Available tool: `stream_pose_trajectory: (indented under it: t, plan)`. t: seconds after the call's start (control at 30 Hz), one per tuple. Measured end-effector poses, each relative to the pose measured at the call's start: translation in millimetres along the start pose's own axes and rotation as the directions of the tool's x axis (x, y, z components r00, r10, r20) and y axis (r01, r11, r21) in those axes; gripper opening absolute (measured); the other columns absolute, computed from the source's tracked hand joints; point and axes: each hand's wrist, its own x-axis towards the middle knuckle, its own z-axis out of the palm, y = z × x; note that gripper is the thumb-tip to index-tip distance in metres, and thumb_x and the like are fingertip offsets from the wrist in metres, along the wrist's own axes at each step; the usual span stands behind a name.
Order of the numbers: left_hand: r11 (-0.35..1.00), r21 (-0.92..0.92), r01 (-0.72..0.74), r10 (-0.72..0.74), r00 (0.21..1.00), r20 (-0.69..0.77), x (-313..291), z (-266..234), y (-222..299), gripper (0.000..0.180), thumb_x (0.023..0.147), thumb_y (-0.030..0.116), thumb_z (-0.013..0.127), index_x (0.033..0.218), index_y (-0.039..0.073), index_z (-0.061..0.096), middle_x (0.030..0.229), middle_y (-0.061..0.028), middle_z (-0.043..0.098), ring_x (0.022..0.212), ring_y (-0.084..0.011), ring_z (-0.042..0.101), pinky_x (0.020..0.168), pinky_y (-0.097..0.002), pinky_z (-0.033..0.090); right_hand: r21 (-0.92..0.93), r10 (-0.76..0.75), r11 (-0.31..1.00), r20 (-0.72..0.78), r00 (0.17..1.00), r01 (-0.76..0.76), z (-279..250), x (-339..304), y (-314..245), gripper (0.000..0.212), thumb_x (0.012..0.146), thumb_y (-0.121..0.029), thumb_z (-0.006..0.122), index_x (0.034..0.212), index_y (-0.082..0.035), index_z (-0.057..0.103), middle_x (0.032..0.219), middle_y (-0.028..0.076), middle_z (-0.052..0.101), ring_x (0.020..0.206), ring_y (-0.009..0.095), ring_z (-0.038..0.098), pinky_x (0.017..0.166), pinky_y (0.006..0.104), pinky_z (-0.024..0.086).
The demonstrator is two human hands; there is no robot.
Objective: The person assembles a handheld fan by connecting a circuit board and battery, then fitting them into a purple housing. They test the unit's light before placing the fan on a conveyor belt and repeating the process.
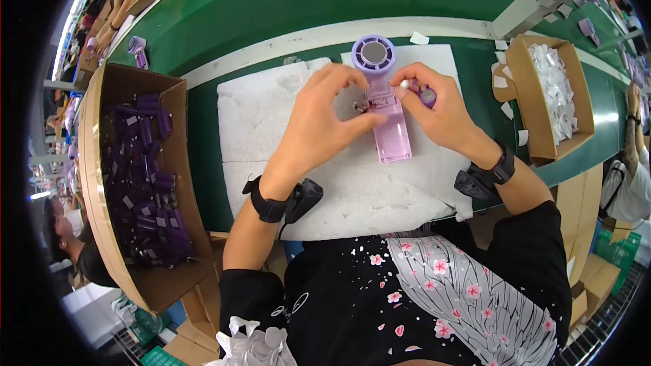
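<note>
A lilac handheld fan (373,54) lies on a white foam sheet (271,102), its round head away from me. Its hollow handle shell (392,137) points toward me, with small wires and parts (366,106) at the neck. Over the left side of the neck, my left hand (325,112) has thumb and fingers curved apart around those parts, gripping nothing visible. At the right side, my right hand (437,112) is closed on a short purple cylinder (427,97) with a grey round end, like a battery cell. A small white bit (405,84) shows at its fingertips.
On the left stands a cardboard box (178,163) of purple cylinders with white tabs. A smaller box (580,88) of white pieces sits at the right, near scattered white slips (507,110). Beyond a pale rail (298,42), a green belt (258,0) carries fan parts. Other people work nearby.
</note>
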Motion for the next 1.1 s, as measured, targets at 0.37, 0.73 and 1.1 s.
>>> stream_pose_trajectory:
  t: [0.37,0.73,1.1]
  plan:
    - [0.980,-0.173,0.102,-0.050,0.958,0.281,-13,2,-30,0.026,0.070,0.003,0.077,0.094,0.005,0.067,0.090,-0.0085,0.067,0.083,-0.0247,0.064,0.072,-0.0328,0.052,-0.372,-0.468,0.805,0.080,0.880,0.462,13,-4,3,0.025,0.069,0.002,0.072,0.093,-0.002,0.065,0.083,0.009,0.057,0.073,0.024,0.058,0.062,0.0330,0.047]
    - [0.941,-0.228,0.250,-0.172,0.934,0.314,-13,1,-21,0.025,0.071,-0.001,0.074,0.094,0.005,0.067,0.085,-0.0092,0.065,0.073,-0.0223,0.063,0.066,-0.0313,0.051,-0.432,-0.384,0.816,0.093,0.919,0.385,19,-9,-2,0.019,0.067,0.000,0.076,0.082,-0.001,0.066,0.083,0.008,0.054,0.074,0.024,0.056,0.061,0.0333,0.047]
    - [0.976,-0.194,0.096,-0.029,0.945,0.325,-20,2,-30,0.026,0.068,-0.005,0.071,0.093,0.003,0.069,0.089,-0.0075,0.061,0.077,-0.0205,0.061,0.067,-0.0287,0.050,-0.495,-0.380,0.782,0.106,0.919,0.380,19,-13,-3,0.017,0.066,0.000,0.075,0.080,-0.001,0.065,0.082,0.008,0.053,0.075,0.024,0.055,0.060,0.0344,0.046]
